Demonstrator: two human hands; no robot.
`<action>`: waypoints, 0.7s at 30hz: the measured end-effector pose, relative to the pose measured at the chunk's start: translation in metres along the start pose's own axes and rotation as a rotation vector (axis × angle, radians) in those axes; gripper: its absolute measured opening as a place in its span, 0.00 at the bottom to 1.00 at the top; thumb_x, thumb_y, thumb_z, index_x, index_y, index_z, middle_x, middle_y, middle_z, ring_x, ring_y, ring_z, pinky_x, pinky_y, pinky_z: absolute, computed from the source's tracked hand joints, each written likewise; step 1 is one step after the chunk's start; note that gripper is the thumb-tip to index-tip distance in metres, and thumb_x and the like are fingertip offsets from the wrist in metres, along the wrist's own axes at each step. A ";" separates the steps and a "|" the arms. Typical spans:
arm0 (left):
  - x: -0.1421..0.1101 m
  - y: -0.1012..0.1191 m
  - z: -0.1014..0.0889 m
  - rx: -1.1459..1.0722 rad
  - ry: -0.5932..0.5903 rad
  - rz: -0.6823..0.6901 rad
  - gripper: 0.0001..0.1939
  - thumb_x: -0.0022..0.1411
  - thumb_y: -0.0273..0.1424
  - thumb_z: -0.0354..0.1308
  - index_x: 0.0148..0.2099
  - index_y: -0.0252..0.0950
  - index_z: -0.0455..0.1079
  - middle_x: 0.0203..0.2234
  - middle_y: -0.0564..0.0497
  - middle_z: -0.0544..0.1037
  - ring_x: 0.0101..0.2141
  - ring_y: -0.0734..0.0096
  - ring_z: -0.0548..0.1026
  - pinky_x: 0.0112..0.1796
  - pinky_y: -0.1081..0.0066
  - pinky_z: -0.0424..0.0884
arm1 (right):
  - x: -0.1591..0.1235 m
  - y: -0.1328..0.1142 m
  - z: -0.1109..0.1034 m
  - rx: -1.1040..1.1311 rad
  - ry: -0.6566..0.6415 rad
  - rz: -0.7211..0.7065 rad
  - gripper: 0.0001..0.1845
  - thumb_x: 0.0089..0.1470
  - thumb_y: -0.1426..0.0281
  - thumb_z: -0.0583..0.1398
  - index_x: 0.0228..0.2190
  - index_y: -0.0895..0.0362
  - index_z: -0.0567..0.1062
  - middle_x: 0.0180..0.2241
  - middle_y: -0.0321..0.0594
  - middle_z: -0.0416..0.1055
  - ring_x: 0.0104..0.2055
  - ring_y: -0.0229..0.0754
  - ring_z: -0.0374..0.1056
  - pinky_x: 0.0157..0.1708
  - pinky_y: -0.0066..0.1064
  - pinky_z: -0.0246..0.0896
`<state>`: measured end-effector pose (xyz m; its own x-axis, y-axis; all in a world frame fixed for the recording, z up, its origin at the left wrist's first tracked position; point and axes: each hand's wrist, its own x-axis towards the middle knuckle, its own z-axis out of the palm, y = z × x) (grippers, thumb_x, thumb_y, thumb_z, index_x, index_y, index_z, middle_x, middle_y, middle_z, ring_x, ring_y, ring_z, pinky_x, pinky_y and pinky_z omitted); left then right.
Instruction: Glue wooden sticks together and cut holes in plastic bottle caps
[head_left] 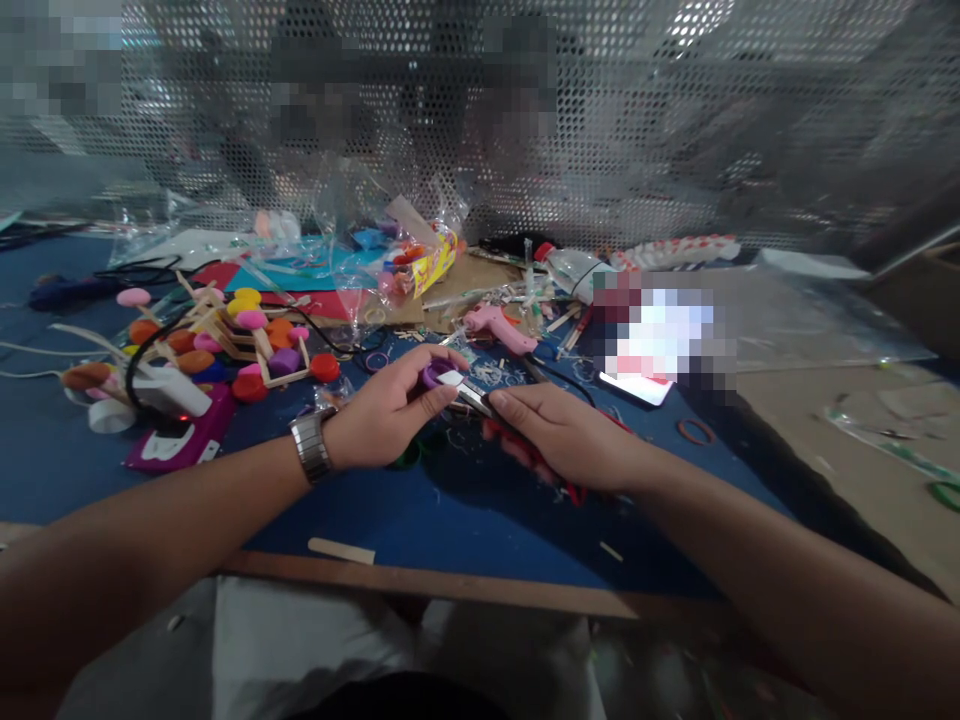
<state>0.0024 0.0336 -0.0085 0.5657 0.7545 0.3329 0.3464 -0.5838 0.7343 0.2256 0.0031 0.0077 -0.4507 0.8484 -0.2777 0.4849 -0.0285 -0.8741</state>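
Note:
Between the thumb and fingers of my left hand [382,410] is a purple bottle cap [435,374], its rim facing my right side. My right hand [577,435] is closed around red-handled scissors [476,398]. Their metal blades point left and meet the cap's edge; whether they cut into it I cannot tell. Most of the handles is hidden by my palm and fingers. Below my left hand, a dark green round piece [409,452] lies on the blue tabletop [465,530]. Just beyond my hands rests a pink glue gun [501,328].
To the left stands a wooden-stick structure with coloured caps [255,340], near a purple power strip [184,435] with a white plug. A lit phone [637,385] and a clear bottle [577,272] are on the right. A craft stick [341,550] lies by the front edge. Perforated metal [420,120] rises behind.

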 end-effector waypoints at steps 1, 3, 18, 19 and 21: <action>0.000 0.000 0.001 0.000 0.018 -0.008 0.15 0.71 0.38 0.52 0.54 0.34 0.66 0.45 0.46 0.77 0.42 0.66 0.75 0.45 0.67 0.71 | 0.000 0.000 0.000 0.001 0.001 0.002 0.23 0.70 0.56 0.46 0.29 0.55 0.68 0.17 0.28 0.60 0.13 0.30 0.55 0.13 0.21 0.50; -0.001 0.001 0.002 0.004 0.045 -0.005 0.15 0.71 0.37 0.53 0.54 0.34 0.67 0.46 0.45 0.77 0.42 0.65 0.75 0.46 0.66 0.71 | -0.001 -0.001 0.000 0.000 -0.002 0.003 0.23 0.70 0.56 0.46 0.29 0.55 0.68 0.17 0.28 0.60 0.13 0.30 0.55 0.13 0.21 0.49; -0.005 0.000 0.003 -0.078 -0.016 0.038 0.21 0.74 0.40 0.49 0.61 0.33 0.61 0.44 0.43 0.75 0.39 0.66 0.75 0.43 0.66 0.73 | 0.004 0.005 -0.005 0.064 0.000 0.032 0.25 0.66 0.49 0.49 0.27 0.54 0.66 0.16 0.28 0.61 0.13 0.31 0.55 0.12 0.23 0.49; -0.005 -0.001 0.003 -0.128 -0.031 0.011 0.21 0.74 0.41 0.48 0.61 0.33 0.62 0.39 0.46 0.75 0.34 0.69 0.73 0.38 0.68 0.73 | 0.004 0.006 -0.006 0.069 -0.007 0.041 0.25 0.66 0.49 0.49 0.28 0.54 0.67 0.16 0.27 0.61 0.13 0.31 0.54 0.11 0.23 0.49; -0.004 -0.002 0.005 -0.237 -0.039 -0.035 0.19 0.74 0.41 0.48 0.59 0.34 0.63 0.30 0.51 0.71 0.27 0.72 0.69 0.30 0.71 0.70 | 0.004 0.005 -0.006 0.076 -0.020 0.056 0.24 0.67 0.50 0.49 0.29 0.54 0.68 0.16 0.27 0.60 0.12 0.31 0.54 0.11 0.23 0.48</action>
<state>0.0031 0.0304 -0.0140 0.5860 0.7586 0.2849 0.1834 -0.4667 0.8652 0.2313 0.0094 0.0044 -0.4400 0.8334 -0.3346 0.4523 -0.1162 -0.8843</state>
